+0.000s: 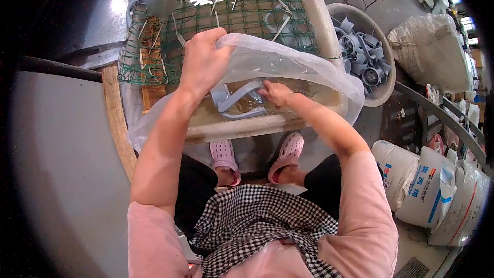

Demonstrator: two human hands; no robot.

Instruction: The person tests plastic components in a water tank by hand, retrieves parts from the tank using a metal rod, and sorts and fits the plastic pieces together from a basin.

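My left hand [207,56] is closed on the rim of a translucent white mesh bag [288,54], whose mouth is spread over the near end of a water-filled tub [327,23]. Inside the bag's opening, my right hand [275,94] has its fingers closed on a pale grey-blue curved plastic part [239,98]. That part lies at the water, with its broad end to the left. Beyond the bag, a green net [242,15] with white ties stretches across the tub.
To the right stands a round bin [387,85] with many grey plastic parts [363,54]. Large white sacks [424,188] lie at the lower right, near a dark metal rail [437,110]. A grey panel [72,159] with a wooden edge [117,123] is at the left.
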